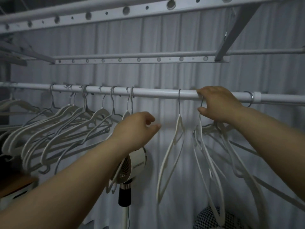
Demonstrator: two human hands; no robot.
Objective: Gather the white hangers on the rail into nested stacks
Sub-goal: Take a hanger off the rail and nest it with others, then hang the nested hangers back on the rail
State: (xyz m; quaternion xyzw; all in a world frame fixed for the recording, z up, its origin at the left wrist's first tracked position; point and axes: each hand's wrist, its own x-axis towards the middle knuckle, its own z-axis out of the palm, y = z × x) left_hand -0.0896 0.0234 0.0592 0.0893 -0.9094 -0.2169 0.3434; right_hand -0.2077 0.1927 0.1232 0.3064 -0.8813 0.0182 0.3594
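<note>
The right hand (219,104) is up at the white rail (156,93), its fingers curled over the top of the bar and its thumb pressed in from below, pinching the metal hooks of a gathered bunch of white hangers (214,146). That bunch hangs straight down from under the fingers, the shoulders fanning out below the wrist and forearm, which cover part of it.

Just to the thumb side of this hand, a single hanger (173,146) hangs apart on the rail, turned almost edge-on.

The left hand (137,128) is raised below the rail with nothing in it, fingers loosely bent and the thumb pointing toward the single hanger; it touches neither the rail nor a hook. Directly above its knuckles, two hooks sit close together on the bar.

Beyond the back of the left hand, a loose row of hangers (57,126) is spread along the rail, tilted and overlapping, not nested.

Under the left wrist stands a small white fan (132,164) on a pole, partly hidden by the forearm. A perforated rack bar (140,59) runs above both hands, in front of a pale curtain (165,38).
</note>
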